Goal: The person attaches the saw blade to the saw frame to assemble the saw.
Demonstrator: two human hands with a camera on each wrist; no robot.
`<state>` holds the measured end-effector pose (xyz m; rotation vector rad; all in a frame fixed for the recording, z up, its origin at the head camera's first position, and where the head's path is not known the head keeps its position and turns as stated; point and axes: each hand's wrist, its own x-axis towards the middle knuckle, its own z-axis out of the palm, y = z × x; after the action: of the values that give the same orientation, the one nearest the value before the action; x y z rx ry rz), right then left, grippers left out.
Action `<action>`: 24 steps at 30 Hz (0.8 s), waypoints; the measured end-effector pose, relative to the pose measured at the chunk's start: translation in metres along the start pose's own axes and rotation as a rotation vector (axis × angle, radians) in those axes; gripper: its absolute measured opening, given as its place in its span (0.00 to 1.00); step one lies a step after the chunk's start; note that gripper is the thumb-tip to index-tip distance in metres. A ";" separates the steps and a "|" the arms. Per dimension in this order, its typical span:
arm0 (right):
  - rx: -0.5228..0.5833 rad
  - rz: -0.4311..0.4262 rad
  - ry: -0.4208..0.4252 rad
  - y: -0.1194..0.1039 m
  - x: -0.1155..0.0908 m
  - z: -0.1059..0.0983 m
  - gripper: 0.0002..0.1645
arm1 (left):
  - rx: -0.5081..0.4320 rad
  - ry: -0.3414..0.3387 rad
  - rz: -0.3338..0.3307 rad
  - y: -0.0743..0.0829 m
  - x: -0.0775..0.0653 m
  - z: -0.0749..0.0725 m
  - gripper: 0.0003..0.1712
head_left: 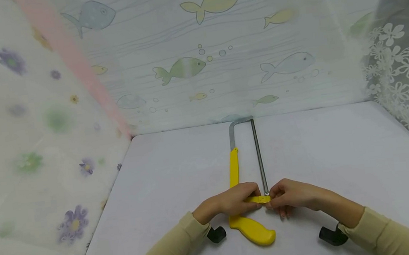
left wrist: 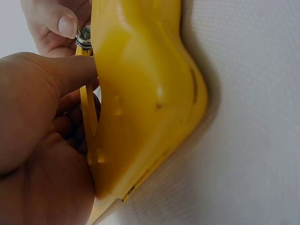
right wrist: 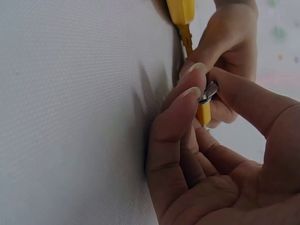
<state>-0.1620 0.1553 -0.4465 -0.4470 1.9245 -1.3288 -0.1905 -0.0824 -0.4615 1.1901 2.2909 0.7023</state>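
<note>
A hacksaw with a yellow frame (head_left: 233, 168) lies on the white table, its thin dark blade (head_left: 259, 155) on the right side and its yellow handle (head_left: 255, 231) towards me. My left hand (head_left: 239, 198) grips the yellow crosspiece between handle and blade end. At that end, my right hand (head_left: 295, 194) pinches a small metal wing nut (right wrist: 209, 93) between thumb and fingers. In the left wrist view, a threaded screw end (left wrist: 85, 35) pokes out by the right thumb. The left palm hides part of the crosspiece.
White cloth covers the table (head_left: 167, 168). A fish-print curtain (head_left: 165, 36) hangs at the back edge, a flowered one (head_left: 43, 161) on the left and lace (head_left: 404, 69) on the right. Black wrist mounts (head_left: 333, 236) sit under both sleeves.
</note>
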 end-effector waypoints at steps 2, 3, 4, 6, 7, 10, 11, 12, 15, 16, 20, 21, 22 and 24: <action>0.016 -0.005 -0.011 0.002 0.000 -0.001 0.13 | 0.002 -0.001 0.000 0.000 0.000 0.000 0.06; 0.024 -0.009 -0.018 0.003 0.000 -0.001 0.13 | 0.003 -0.002 -0.001 0.000 0.000 0.000 0.06; 0.034 -0.013 -0.026 0.004 0.000 -0.002 0.13 | 0.004 -0.002 0.000 0.000 0.000 0.000 0.06; 0.051 -0.024 -0.040 0.007 0.001 -0.004 0.13 | 0.002 -0.002 0.000 0.001 0.000 0.000 0.06; 0.064 -0.028 -0.049 0.008 0.001 -0.005 0.13 | 0.002 -0.002 0.002 0.000 0.000 0.000 0.06; 0.111 -0.041 -0.085 0.015 0.004 -0.009 0.12 | -0.015 -0.002 0.007 0.000 -0.001 0.000 0.06; 0.130 -0.045 -0.101 0.017 0.005 -0.010 0.11 | -0.022 -0.002 0.008 0.000 -0.001 0.001 0.06; 0.151 -0.050 -0.119 0.019 0.006 -0.011 0.11 | -0.028 -0.001 0.010 -0.001 -0.001 0.001 0.06; 0.196 -0.065 -0.168 0.023 0.008 -0.015 0.09 | -0.048 0.002 0.017 -0.001 -0.001 0.002 0.06; 0.206 -0.069 -0.180 0.024 0.008 -0.016 0.09 | -0.053 0.003 0.019 -0.002 -0.001 0.002 0.06; 0.232 -0.071 -0.197 0.024 0.009 -0.019 0.09 | -0.061 0.006 0.022 -0.003 -0.001 0.001 0.06; 0.234 -0.071 -0.198 0.023 0.009 -0.020 0.09 | -0.062 0.007 0.019 -0.003 -0.001 0.001 0.06; 0.238 -0.071 -0.197 0.023 0.009 -0.020 0.10 | -0.062 0.009 0.016 -0.003 -0.001 0.001 0.06; 0.241 -0.070 -0.196 0.022 0.009 -0.020 0.10 | -0.061 0.014 0.012 -0.004 -0.001 0.000 0.06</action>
<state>-0.1802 0.1713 -0.4664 -0.5067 1.5794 -1.4823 -0.1924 -0.0852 -0.4644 1.1756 2.2588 0.7823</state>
